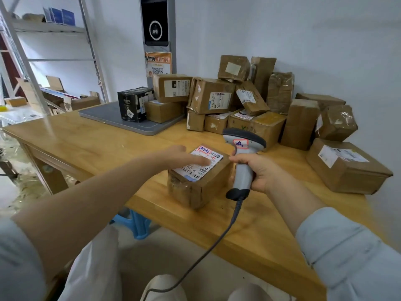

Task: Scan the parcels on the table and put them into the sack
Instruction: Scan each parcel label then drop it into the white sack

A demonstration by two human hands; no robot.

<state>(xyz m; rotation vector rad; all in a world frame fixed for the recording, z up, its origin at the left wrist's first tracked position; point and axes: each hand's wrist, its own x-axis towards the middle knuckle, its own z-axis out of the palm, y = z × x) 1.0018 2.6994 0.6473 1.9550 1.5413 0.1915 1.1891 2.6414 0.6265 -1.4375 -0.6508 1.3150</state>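
A small cardboard parcel (193,191) sits near the front edge of a wooden desk (93,144). The left hand (184,157) lies on its shipping label, fingers straight. The right hand (260,170) grips a grey corded barcode scanner (243,174) just beside the parcel. More parcels (238,98) are piled against the wall.

Brown cardboard parcel (198,183), white label (200,162) with red-blue scribbles; grey-black scanner (243,161); honey-yellow wooden bench (97,142); black box (135,104) at 11 o'clock.
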